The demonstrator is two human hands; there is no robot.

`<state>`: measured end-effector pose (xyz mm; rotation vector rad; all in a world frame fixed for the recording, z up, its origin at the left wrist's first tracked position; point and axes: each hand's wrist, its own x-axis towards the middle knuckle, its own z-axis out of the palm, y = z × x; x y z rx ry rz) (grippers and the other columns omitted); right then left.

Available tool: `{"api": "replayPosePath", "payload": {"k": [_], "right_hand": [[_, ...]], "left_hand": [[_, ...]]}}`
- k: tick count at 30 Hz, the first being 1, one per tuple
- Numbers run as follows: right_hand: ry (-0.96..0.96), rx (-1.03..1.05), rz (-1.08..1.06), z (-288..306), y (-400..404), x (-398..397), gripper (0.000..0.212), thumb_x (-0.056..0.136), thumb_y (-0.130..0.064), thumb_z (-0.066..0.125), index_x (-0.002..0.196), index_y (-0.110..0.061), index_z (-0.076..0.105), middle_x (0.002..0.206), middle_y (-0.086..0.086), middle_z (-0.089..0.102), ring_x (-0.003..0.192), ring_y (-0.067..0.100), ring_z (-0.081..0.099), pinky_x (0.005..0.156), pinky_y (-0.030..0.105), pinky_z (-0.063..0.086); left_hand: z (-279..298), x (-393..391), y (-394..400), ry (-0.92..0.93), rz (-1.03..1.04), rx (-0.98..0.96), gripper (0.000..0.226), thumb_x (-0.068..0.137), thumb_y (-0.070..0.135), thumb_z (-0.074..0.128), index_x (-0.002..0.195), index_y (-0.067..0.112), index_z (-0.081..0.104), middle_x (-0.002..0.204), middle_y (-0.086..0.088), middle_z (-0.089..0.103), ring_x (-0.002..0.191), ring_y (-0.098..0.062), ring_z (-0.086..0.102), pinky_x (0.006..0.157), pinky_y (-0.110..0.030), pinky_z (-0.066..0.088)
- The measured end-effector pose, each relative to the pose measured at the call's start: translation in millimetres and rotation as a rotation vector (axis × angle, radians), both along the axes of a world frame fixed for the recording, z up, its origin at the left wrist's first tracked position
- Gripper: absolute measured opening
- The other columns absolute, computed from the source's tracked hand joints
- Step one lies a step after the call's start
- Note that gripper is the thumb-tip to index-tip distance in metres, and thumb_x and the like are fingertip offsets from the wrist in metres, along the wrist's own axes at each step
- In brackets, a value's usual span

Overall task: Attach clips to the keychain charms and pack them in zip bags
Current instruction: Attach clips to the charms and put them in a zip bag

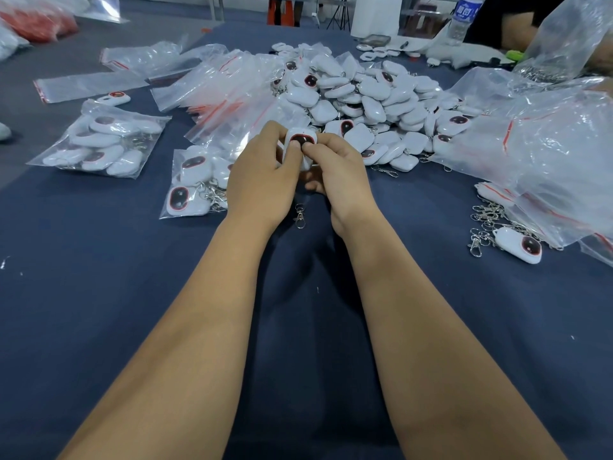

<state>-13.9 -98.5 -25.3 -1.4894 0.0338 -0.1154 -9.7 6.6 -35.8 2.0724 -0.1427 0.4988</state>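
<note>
far left: I've got a red-filled bag (pixel 39 23) up in the corner, and an empty zip bag (pixel 89 84) lying flat on the dark blue table cloth (pixel 99 293).

packed bags: one filled zip bag (pixel 99 142) sits well left of my hands, stuffed with white charms and clips. A second filled bag (pixel 195 184) lies just beside my left wrist, partly behind it.

loose single: one white charm (pixel 114 98) rests on the cloth just above the first packed bag.

empty bag stack: a messy heap of clear zip bags with red strips (pixel 225 91) sits behind my left hand.

left hand (pixel 262 180): fingers curled, thumb pressing on the face of the charm I'm working on, so it's gripping it.

task charm (pixel 302 142): white with a dark red-rimmed oval, held up between both hands, right in front of the big pile.

hanging clip (pixel 299 216): a silver swivel clip dangles below the hands, between my wrists; can't tell exactly what it hooks to.

right hand (pixel 341 171): also clenched around the same charm, thumb tip meeting the left thumb on its face.

charm pile (pixel 371 97): a big mound of white charms behind my hands.

right side: large crumpled plastic bag (pixel 547 154), a bunch of loose silver clips (pixel 484 224) at its near edge, and one clipped charm (pixel 522 245) beside them.

far back right: water bottle (pixel 462 18).
</note>
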Motion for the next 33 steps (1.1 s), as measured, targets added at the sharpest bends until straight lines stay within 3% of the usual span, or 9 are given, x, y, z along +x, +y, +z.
{"api": "replayPosePath", "payload": {"k": [3, 6, 10, 14, 18, 22, 27, 30, 33], "right_hand": [[0.0, 0.008, -0.021, -1.9, 1.4, 1.3, 0.012, 0.097, -0.015, 0.055, 0.085, -0.018, 0.055, 0.081, 0.001, 0.059, 0.07, 0.012, 0.059, 0.065, 0.026, 0.051], [0.005, 0.108, -0.044, -2.3, 1.4, 2.3, 0.006, 0.099, -0.015, 0.053, 0.094, -0.011, 0.053, 0.081, 0.002, 0.062, 0.065, 0.014, 0.066, 0.062, 0.025, 0.057], [0.038, 0.232, -0.078, -2.1, 0.3, 5.1, 0.013, 0.097, -0.006, 0.054, 0.109, -0.006, 0.05, 0.107, 0.019, 0.063, 0.07, 0.016, 0.068, 0.078, 0.029, 0.06], [-0.026, 0.412, -0.086, 1.9, 4.3, 4.0, 0.018, 0.093, 0.007, 0.05, 0.104, -0.006, 0.047, 0.098, 0.017, 0.058, 0.072, 0.016, 0.069, 0.09, 0.033, 0.058], [-0.103, 0.624, 0.065, 2.8, 12.8, 0.6, 0.016, 0.096, 0.009, 0.049, 0.102, -0.006, 0.046, 0.097, 0.017, 0.059, 0.094, 0.028, 0.067, 0.102, 0.039, 0.05], [-0.075, 0.419, 0.057, -3.4, 21.2, -0.3, 0.013, 0.095, 0.005, 0.055, 0.098, -0.005, 0.048, 0.104, 0.02, 0.058, 0.1, 0.029, 0.059, 0.103, 0.041, 0.048], [-0.148, -0.31, -0.07, -10.4, 22.8, 3.0, 0.019, 0.088, -0.014, 0.069, 0.075, -0.001, 0.062, 0.087, 0.013, 0.06, 0.079, 0.017, 0.057, 0.077, 0.03, 0.051], [-0.194, -0.517, -0.036, -17.4, 27.4, 4.9, 0.016, 0.094, -0.017, 0.061, 0.091, -0.008, 0.074, 0.115, 0.002, 0.042, 0.114, 0.03, 0.052, 0.098, 0.042, 0.047], [-0.227, -0.575, -0.079, -19.2, 26.2, 5.9, 0.017, 0.091, -0.02, 0.065, 0.106, -0.019, 0.073, 0.124, 0.001, 0.041, 0.125, 0.024, 0.038, 0.105, 0.04, 0.041]], "left_hand": [[-1.4, -0.3, 1.4, 0.014, -0.015, -0.053, 0.013, 0.092, 0.033, 0.044, 0.105, 0.033, 0.044, 0.083, 0.006, 0.061, 0.07, -0.01, 0.057, 0.064, -0.034, 0.045], [-1.3, -0.7, 2.9, 0.017, -0.031, -0.049, 0.035, 0.083, 0.022, 0.046, 0.113, 0.036, 0.039, 0.084, 0.007, 0.057, 0.071, -0.012, 0.058, 0.063, -0.032, 0.046], [-2.6, 2.9, 5.1, -0.001, -0.047, 0.022, 0.05, 0.08, 0.009, 0.055, 0.122, 0.032, 0.041, 0.086, 0.007, 0.056, 0.071, -0.011, 0.056, 0.064, -0.029, 0.046], [1.3, 3.7, 6.7, -0.032, 0.016, -0.105, 0.038, 0.081, 0.011, 0.057, 0.112, 0.032, 0.049, 0.081, 0.01, 0.055, 0.069, -0.007, 0.056, 0.062, -0.021, 0.046], [9.3, 1.3, 6.8, -0.082, 0.087, -0.305, 0.021, 0.085, 0.019, 0.059, 0.099, 0.032, 0.052, 0.074, 0.013, 0.054, 0.059, 0.004, 0.05, 0.056, -0.008, 0.039], [16.2, -2.9, 7.4, -0.133, 0.155, -0.438, 0.025, 0.078, 0.01, 0.05, 0.094, 0.029, 0.055, 0.073, 0.014, 0.052, 0.057, 0.003, 0.048, 0.059, -0.016, 0.043], [21.6, -7.6, 5.5, -0.181, 0.139, -0.454, 0.027, 0.072, 0.007, 0.048, 0.086, 0.029, 0.056, 0.071, 0.013, 0.053, 0.062, -0.007, 0.052, 0.056, -0.018, 0.044], [21.7, -10.4, 4.3, -0.187, 0.123, -0.408, 0.028, 0.072, 0.009, 0.048, 0.082, 0.034, 0.055, 0.072, 0.015, 0.055, 0.062, -0.007, 0.051, 0.059, -0.02, 0.043], [20.6, -8.5, 5.0, -0.188, 0.158, -0.426, 0.026, 0.075, 0.007, 0.049, 0.082, 0.031, 0.057, 0.073, 0.015, 0.055, 0.062, -0.004, 0.05, 0.063, -0.02, 0.046]]}}
